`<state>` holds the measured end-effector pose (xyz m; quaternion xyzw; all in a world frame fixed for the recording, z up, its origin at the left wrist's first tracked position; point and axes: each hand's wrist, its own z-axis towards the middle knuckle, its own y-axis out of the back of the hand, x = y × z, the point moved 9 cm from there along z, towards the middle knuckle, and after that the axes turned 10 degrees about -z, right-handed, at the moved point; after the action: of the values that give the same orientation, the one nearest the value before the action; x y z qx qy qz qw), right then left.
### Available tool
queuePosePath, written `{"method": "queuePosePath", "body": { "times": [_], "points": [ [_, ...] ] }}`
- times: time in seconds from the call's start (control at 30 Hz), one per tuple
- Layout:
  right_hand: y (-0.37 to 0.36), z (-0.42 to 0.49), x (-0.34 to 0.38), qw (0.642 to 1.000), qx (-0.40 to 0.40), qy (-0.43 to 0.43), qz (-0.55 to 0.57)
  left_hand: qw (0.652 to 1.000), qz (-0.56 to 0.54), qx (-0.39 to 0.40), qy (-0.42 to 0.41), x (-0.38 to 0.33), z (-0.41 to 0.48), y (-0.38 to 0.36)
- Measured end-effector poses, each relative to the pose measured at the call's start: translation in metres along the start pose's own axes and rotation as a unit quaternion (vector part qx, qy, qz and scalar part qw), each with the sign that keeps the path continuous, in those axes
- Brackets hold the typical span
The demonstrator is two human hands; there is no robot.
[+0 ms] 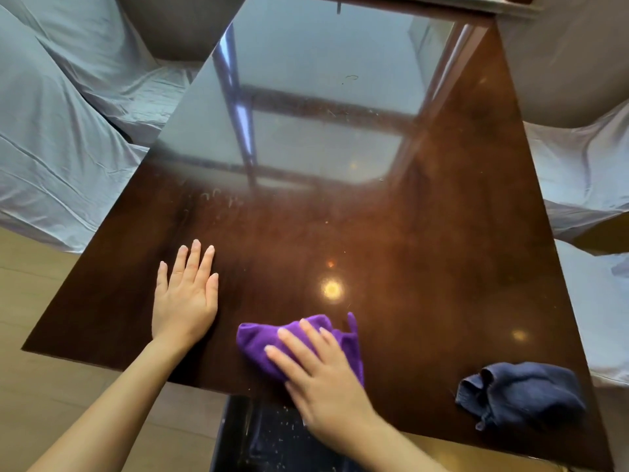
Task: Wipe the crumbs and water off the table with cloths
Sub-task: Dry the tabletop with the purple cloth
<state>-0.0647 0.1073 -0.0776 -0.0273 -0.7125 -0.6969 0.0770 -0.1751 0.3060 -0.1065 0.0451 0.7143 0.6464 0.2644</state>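
Note:
A glossy dark brown table (425, 233) fills the view. My right hand (323, 379) presses flat on a bunched purple cloth (258, 345) close to the table's near edge. My left hand (185, 294) lies flat on the bare tabletop to the left of the cloth, fingers together and holding nothing. A crumpled dark blue cloth (520, 391) rests at the near right of the table, apart from both hands. Faint smears (221, 197) and a few pale specks (326, 222) show on the surface farther out.
A black bin or tray (269, 437) speckled with crumbs sits just below the table's near edge. Seats draped in pale blue sheets stand at the left (61, 131) and at the right (585, 172). Wooden floor (51, 386) lies at the lower left.

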Motion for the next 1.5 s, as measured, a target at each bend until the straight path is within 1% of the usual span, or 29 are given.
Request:
{"method": "queuePosePath", "body": {
  "times": [0.07,0.13,0.23,0.27,0.3,0.37,0.43,0.5,0.57,0.73,0.87,0.97,1.03,1.13,1.23,1.3,1.4,1.5],
  "points": [
    [-0.005,0.0,0.02,0.999,0.02,0.002,-0.033,1.0,-0.003,-0.004,-0.001,-0.001,0.0,0.001],
    [-0.005,0.0,0.03,0.999,0.019,0.016,-0.043,1.0,0.0,-0.003,-0.003,0.0,0.0,0.001],
    [0.001,0.001,0.017,0.997,-0.003,0.039,-0.064,1.0,0.006,-0.001,-0.007,0.0,0.0,0.001],
    [0.005,0.002,0.005,0.998,-0.02,0.028,-0.054,1.0,0.006,-0.001,-0.006,0.001,0.0,0.0],
    [0.01,0.003,-0.014,0.999,-0.039,-0.002,-0.032,1.0,0.007,0.0,-0.006,0.002,0.0,-0.001],
    [0.016,0.003,-0.064,0.993,-0.066,-0.101,0.01,1.0,0.008,-0.002,-0.006,0.002,0.0,-0.002],
    [0.021,-0.002,-0.118,0.976,-0.077,-0.202,0.017,1.0,0.006,-0.003,-0.006,0.002,0.0,-0.002],
    [0.026,-0.001,-0.162,0.958,-0.089,-0.273,0.011,1.0,0.004,-0.005,-0.005,0.002,-0.001,-0.002],
    [0.027,0.011,-0.196,0.946,-0.088,-0.312,0.005,1.0,0.004,-0.008,-0.005,0.002,-0.001,-0.002],
    [0.031,0.064,-0.256,0.922,-0.098,-0.375,-0.007,1.0,0.003,-0.009,-0.004,0.003,0.0,-0.002],
    [0.034,0.104,-0.288,0.909,-0.099,-0.404,0.011,1.0,0.005,-0.012,-0.003,0.003,0.001,-0.003],
    [0.035,0.137,-0.285,0.923,-0.087,-0.375,0.02,1.0,0.011,-0.018,-0.002,0.006,0.0,-0.003],
    [0.031,0.153,-0.26,0.944,-0.083,-0.32,0.011,1.0,0.011,-0.016,-0.002,0.005,0.0,-0.003],
    [0.024,0.16,-0.196,0.971,-0.08,-0.222,0.03,1.0,0.017,-0.014,-0.006,0.003,0.0,-0.001],
    [0.016,0.139,-0.123,0.987,-0.078,-0.14,0.032,1.0,0.005,-0.004,-0.01,0.004,0.0,-0.004],
    [0.012,0.114,-0.08,0.991,-0.07,-0.101,0.048,1.0,0.001,0.0,-0.014,0.005,0.0,-0.005],
    [0.0,0.075,-0.027,0.994,-0.048,-0.068,0.067,1.0,-0.01,0.0,-0.02,0.006,0.001,-0.004],
    [-0.011,0.044,0.015,0.997,-0.029,-0.044,0.06,1.0,-0.013,0.004,-0.024,0.006,0.001,-0.004]
  ]
}}
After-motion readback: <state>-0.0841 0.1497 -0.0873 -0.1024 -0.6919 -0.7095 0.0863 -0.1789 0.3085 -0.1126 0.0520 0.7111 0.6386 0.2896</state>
